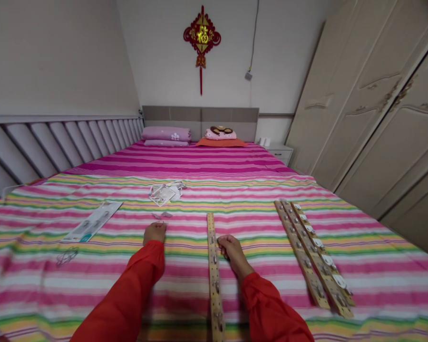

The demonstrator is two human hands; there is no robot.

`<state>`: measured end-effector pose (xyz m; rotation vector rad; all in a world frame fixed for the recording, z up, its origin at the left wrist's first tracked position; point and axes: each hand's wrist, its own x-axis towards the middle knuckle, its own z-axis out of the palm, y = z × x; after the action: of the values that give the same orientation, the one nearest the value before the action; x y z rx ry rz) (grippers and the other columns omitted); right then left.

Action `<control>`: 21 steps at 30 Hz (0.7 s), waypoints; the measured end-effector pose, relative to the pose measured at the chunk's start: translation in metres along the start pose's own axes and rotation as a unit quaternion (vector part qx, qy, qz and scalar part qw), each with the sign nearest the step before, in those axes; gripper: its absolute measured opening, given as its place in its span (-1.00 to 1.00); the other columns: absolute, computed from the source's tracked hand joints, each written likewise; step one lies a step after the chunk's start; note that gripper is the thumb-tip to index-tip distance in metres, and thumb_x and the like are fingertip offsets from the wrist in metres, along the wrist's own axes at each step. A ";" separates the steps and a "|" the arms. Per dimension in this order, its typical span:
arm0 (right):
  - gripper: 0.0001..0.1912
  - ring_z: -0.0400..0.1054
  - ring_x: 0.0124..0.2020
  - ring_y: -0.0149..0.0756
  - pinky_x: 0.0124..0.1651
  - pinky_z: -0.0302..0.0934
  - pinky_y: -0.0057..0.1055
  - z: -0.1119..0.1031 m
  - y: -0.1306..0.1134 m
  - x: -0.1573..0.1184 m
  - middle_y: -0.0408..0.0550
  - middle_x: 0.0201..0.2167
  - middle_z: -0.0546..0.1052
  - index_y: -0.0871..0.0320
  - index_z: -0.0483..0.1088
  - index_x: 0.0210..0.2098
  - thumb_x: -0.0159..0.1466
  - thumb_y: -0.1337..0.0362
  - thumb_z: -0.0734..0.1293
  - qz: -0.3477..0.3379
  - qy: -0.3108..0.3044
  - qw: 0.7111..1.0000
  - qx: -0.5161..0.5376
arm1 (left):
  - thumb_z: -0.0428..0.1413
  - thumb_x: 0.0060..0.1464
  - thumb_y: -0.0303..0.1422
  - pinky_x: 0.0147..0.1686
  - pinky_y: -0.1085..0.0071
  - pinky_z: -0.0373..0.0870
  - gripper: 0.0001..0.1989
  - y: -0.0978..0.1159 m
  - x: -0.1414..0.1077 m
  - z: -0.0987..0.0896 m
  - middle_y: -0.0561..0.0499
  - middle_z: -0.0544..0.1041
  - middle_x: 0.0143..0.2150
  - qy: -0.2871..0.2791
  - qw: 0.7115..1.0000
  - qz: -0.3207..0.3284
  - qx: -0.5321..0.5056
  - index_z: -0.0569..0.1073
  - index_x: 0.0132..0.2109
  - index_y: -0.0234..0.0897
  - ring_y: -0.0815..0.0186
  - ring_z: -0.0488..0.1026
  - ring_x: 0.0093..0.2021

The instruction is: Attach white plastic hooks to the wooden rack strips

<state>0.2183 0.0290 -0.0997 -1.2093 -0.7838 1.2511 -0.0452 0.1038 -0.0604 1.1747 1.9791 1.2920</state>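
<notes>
A narrow wooden strip (214,270) with a row of small metal fittings lies lengthwise in front of me on the striped bedspread. My right hand (231,249) is at its right edge, thumb and fingers pinched close to one fitting; whatever they hold is hidden. To the left of the strip, my left hand (154,232) rests low over the cloth with its fingers closed, and I cannot make out what is in them. Just beyond those fingers lie small grey pieces (167,214).
Further back is a pile of small clear packets (167,192). On the left lie a long flat package (94,221) and a tangle of thin wire (67,256). Several more fitted strips (301,247), some fittings with white discs, lie at right. A slatted rail (57,142) borders the bed.
</notes>
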 end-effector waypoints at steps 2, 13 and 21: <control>-0.83 0.00 -0.81 -0.53 -0.72 -0.21 -0.53 0.000 -0.001 -0.001 -0.30 -0.82 0.27 0.15 0.32 -0.61 -0.08 0.20 0.36 -0.004 0.001 1.000 0.007 | 0.20 -0.18 -0.26 -0.44 0.39 0.24 -0.80 0.003 -0.007 0.002 0.02 0.45 -0.58 0.007 1.000 0.012 -0.025 0.41 -0.58 -0.27 0.30 0.36 -0.50; -0.81 0.04 -0.79 -0.56 -0.71 -0.20 -0.55 -0.003 0.002 -0.003 -0.27 -0.75 0.34 0.20 0.37 -0.56 -0.09 0.21 0.40 -0.027 -0.005 0.997 0.071 | 0.08 0.08 -0.60 -0.55 0.65 0.38 -0.89 0.040 -0.105 -0.001 0.06 0.52 -0.49 -0.202 0.802 -0.286 -0.484 0.44 -0.32 -0.33 0.51 0.46 -0.54; -0.75 0.07 -0.77 -0.58 -0.72 -0.17 -0.59 -0.001 -0.008 -0.023 -0.23 -0.71 0.40 0.22 0.43 -0.48 -0.06 0.17 0.46 -0.043 0.003 0.992 0.117 | 0.08 0.07 -0.65 -0.55 0.63 0.43 -0.87 0.053 -0.151 -0.002 0.02 0.55 -0.46 -0.264 0.786 -0.289 -0.477 0.45 -0.28 -0.37 0.46 0.50 -0.52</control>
<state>0.2169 0.0074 -0.0889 -0.9789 -0.6563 1.2306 0.0501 -0.0178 -0.0190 0.2985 0.8892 1.1749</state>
